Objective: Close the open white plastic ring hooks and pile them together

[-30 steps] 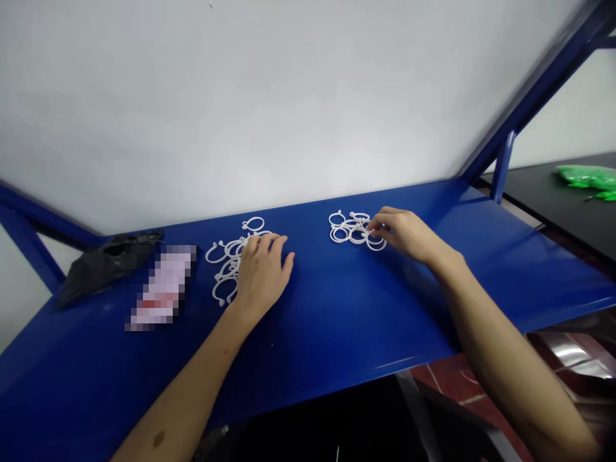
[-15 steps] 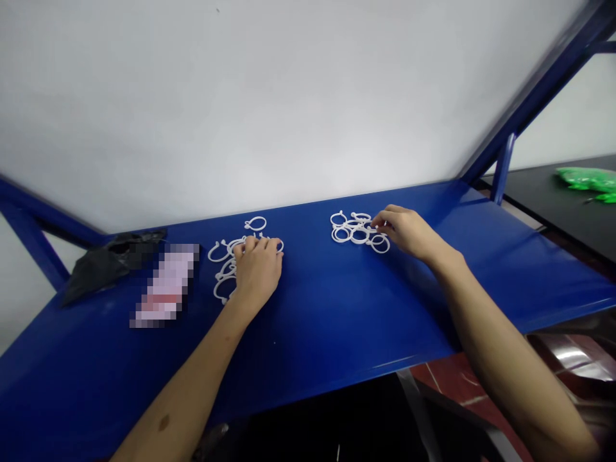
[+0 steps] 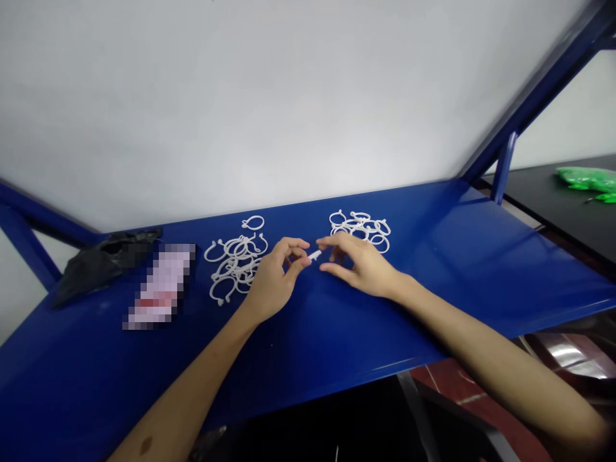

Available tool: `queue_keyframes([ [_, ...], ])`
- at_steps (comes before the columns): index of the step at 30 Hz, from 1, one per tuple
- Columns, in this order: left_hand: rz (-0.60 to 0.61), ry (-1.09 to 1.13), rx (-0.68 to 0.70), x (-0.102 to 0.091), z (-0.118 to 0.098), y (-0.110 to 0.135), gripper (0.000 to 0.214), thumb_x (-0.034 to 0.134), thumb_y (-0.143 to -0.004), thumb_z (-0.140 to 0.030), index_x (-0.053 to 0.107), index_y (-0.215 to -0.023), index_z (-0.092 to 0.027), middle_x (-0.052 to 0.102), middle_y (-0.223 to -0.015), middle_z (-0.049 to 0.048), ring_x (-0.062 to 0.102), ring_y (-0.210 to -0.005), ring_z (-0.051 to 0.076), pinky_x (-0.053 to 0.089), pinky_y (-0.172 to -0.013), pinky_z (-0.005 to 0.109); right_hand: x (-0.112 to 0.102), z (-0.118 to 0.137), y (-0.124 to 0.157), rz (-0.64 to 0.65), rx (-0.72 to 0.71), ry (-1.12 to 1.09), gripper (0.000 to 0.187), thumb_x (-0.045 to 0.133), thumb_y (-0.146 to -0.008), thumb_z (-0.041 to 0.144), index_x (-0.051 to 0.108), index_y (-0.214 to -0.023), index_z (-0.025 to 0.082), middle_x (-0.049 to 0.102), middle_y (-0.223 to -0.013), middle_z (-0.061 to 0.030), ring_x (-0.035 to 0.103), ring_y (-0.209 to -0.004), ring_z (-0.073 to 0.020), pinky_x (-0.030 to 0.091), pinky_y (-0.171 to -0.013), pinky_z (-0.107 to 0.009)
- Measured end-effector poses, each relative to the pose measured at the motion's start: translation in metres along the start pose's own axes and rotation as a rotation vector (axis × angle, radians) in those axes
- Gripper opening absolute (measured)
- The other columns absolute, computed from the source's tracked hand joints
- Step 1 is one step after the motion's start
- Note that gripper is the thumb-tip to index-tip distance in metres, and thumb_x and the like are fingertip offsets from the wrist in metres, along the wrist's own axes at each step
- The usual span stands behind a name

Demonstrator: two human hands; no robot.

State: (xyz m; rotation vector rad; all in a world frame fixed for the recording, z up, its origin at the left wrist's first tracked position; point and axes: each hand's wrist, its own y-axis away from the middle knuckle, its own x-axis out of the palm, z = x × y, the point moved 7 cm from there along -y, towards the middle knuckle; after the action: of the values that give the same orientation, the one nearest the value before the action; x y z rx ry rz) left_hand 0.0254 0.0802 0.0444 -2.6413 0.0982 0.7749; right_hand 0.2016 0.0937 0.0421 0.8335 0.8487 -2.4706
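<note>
While in left hand [image 3: 274,280], white piece [image 3: 315,255]

Worktop [image 3: 327,333]: looks like painted metal, smooth, semi-gloss. White rings [image 3: 235,262], mid-frame: smooth plastic by look. Black bag [image 3: 99,262], left of frame: thin crinkled plastic. Wall [image 3: 289,109], top: matt. Green packet [image 3: 584,178], far right: shiny film.

Your left hand [image 3: 275,280] is bent into a pinch, fingers [image 3: 291,243] curled toward the thumb [image 3: 300,264]. Your right hand [image 3: 366,265] faces it, thumb and forefinger [image 3: 333,240] parted. Your bare forearms [image 3: 474,333] slant inward, fingertips nearly meeting.
</note>
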Motion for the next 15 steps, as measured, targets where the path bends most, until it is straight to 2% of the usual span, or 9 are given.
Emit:
queue_keyframes([
  [3,0.07,0.13,-0.09,0.009,0.005,0.004,0.016,0.059,-0.093,-0.032,0.058,-0.106,-0.023,0.069,-0.081,-0.0004,0.065,-0.074,0.016,0.049,-0.07,0.029,0.019,0.01,0.001,0.017,0.02,-0.102,0.026,0.06,-0.097,0.033,0.059,-0.121,0.022,0.068,-0.093,-0.0035,0.065,-0.077,-0.0152,0.056,-0.073,-0.032],
  [7,0.056,0.177,-0.155,0.011,0.015,0.006,0.029,0.06,-0.093,-0.047,0.06,-0.109,-0.023,0.072,-0.09,0.0037,0.068,-0.081,0.018,0.049,-0.07,0.03,0.022,0.007,0.002,-0.011,0.113,-0.321,0.024,0.059,-0.097,0.03,0.057,-0.12,0.023,0.063,-0.08,0.0018,0.066,-0.066,-0.0122,0.056,-0.062,-0.027],
  [11,0.091,0.223,-0.215,0.016,0.022,0.007,0.031,0.063,-0.091,-0.049,0.066,-0.109,-0.024,0.073,-0.106,0.0045,0.069,-0.088,0.018,0.053,-0.079,0.032,0.022,0.002,0.001,-0.08,0.191,-0.549,0.034,0.06,-0.097,0.033,0.055,-0.13,0.026,0.064,-0.086,0.0013,0.072,-0.072,-0.0133,0.062,-0.069,-0.029],
  [13,0.118,0.255,-0.238,0.02,0.024,0.007,0.031,0.064,-0.091,-0.05,0.069,-0.105,-0.023,0.074,-0.098,0.0039,0.068,-0.082,0.017,0.055,-0.074,0.031,0.024,-0.001,0.001,-0.097,0.222,-0.607,0.036,0.061,-0.096,0.034,0.056,-0.13,0.025,0.066,-0.089,0.0002,0.073,-0.077,-0.0145,0.063,-0.075,-0.032],
  [15,0.098,0.289,-0.242,0.02,0.025,0.007,0.033,0.065,-0.09,-0.051,0.071,-0.101,-0.021,0.073,-0.087,0.0037,0.067,-0.074,0.016,0.056,-0.069,0.029,0.025,-0.003,0.001,-0.109,0.253,-0.621,0.032,0.062,-0.095,0.034,0.057,-0.125,0.024,0.068,-0.089,-0.0004,0.073,-0.076,-0.0143,0.063,-0.076,-0.032],
])
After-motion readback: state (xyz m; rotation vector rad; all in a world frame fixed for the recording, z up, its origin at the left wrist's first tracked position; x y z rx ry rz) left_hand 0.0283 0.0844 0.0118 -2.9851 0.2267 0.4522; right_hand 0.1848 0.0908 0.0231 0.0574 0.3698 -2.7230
